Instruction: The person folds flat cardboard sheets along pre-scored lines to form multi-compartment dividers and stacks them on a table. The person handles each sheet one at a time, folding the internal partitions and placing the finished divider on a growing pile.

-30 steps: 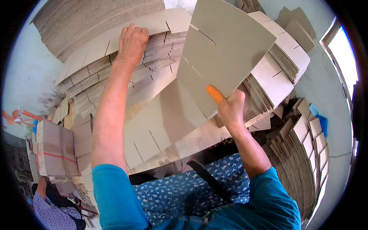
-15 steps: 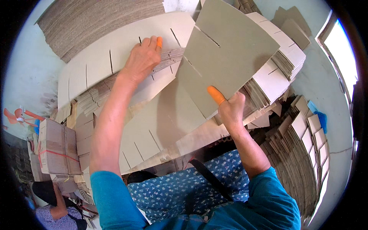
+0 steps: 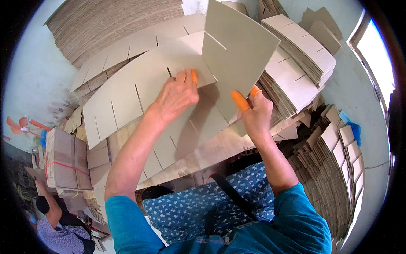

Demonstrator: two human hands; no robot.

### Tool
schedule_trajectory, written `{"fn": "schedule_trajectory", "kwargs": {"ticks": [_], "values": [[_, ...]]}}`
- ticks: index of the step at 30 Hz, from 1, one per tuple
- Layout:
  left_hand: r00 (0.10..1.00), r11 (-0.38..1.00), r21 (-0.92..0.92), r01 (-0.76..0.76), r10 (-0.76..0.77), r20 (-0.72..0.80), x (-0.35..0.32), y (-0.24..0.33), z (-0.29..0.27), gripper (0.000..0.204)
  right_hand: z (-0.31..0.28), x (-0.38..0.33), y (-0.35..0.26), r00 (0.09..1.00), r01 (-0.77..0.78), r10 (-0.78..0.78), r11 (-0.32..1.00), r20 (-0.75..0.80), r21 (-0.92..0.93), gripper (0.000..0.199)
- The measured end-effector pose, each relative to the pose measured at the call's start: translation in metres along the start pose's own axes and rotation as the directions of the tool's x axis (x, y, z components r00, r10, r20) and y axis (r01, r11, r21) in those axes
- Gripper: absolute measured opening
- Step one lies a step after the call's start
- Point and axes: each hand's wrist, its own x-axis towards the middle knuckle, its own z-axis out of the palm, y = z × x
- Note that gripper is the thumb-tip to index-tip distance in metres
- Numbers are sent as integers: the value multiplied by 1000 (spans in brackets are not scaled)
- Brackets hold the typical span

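Now drawing from the stack (image 3: 141,40), pinched in the left hand (image 3: 175,95), a slotted sheet (image 3: 152,80) toward the upright sheet (image 3: 237,55) clamped in the right hand (image 3: 259,111), bringing both close.

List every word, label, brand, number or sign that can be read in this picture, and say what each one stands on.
No legible text, so nothing to quote.
Slotted cardboard sheet at the left hand: no lettering visible; the dark lines are slots.
Upright cardboard sheet at the right hand: none visible.
Strapped carton at the left: any marks are too small and blurred to read.
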Motion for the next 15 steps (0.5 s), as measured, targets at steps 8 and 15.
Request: {"fn": "schedule_trajectory", "kwargs": {"ticks": [8,15], "values": [[994,993,-91,70,-62,92,-6,29,-37,45,1,-6,12,990,115,-122,989,-70,-91,19],[979,988,-109,106,-123,-164,-20,24,-17,31,-4,-13,10,985,168,-170,983,-25,-80,21]]}}
